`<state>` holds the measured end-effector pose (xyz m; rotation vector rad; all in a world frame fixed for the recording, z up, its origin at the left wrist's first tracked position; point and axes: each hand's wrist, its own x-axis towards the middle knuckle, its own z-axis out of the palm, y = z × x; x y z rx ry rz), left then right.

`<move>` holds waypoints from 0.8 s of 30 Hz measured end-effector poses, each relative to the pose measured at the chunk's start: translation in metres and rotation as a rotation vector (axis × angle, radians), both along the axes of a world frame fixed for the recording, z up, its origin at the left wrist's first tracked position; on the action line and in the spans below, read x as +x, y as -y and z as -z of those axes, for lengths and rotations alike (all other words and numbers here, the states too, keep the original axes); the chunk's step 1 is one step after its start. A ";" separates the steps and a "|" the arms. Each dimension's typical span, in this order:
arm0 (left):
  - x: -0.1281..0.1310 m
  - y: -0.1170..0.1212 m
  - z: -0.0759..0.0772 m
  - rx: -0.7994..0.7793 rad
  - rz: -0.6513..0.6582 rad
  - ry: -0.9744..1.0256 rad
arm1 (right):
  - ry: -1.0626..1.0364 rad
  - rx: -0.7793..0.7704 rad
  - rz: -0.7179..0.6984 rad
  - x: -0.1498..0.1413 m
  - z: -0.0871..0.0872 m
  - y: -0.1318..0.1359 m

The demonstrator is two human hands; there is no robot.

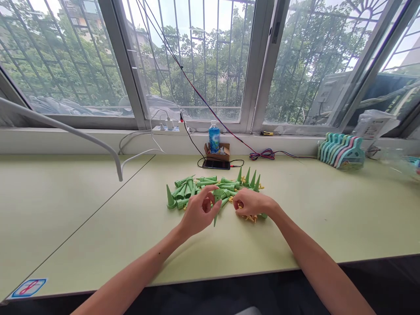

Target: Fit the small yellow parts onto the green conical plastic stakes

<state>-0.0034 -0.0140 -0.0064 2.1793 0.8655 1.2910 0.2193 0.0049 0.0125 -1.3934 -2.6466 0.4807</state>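
Note:
My left hand point(201, 211) pinches a green plastic plant-watering spike point(218, 195) between thumb and fingers, its cap end up and its point aimed down. To its right, my right hand point(251, 201) bends down over a small heap of orange-yellow plastic pieces point(251, 218). Its fingertips are curled together at the heap's left edge; what is in them is hidden. Behind both hands lies a pile of green spikes point(186, 189), most on their sides. Several spikes point(252, 178) stand upright at the pile's right, with yellow pieces among them.
Behind the pile, a phone point(216, 164) with a cable lies before a small cardboard box point(224, 153) and a blue bottle point(214, 138). Bundled wires point(262, 154) and a row of pastel hangers point(341, 151) are at the back right. A white tube point(82, 138) hangs at the left.

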 end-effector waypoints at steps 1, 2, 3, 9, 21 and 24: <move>0.000 0.000 0.000 0.002 0.000 -0.001 | 0.000 0.003 0.005 0.000 0.000 0.000; 0.000 0.000 0.001 0.003 0.000 -0.001 | 0.000 0.006 0.007 -0.001 0.001 0.000; 0.000 -0.001 0.001 0.003 0.000 -0.002 | -0.001 0.010 0.006 -0.001 0.001 0.000; 0.000 0.000 0.000 -0.004 0.002 -0.003 | -0.030 0.011 0.002 -0.002 0.000 0.001; 0.000 0.000 -0.001 -0.018 -0.005 -0.014 | -0.156 0.069 0.035 -0.007 0.001 0.003; 0.000 0.000 -0.001 -0.028 -0.012 -0.020 | -0.210 0.084 0.042 -0.008 0.001 0.003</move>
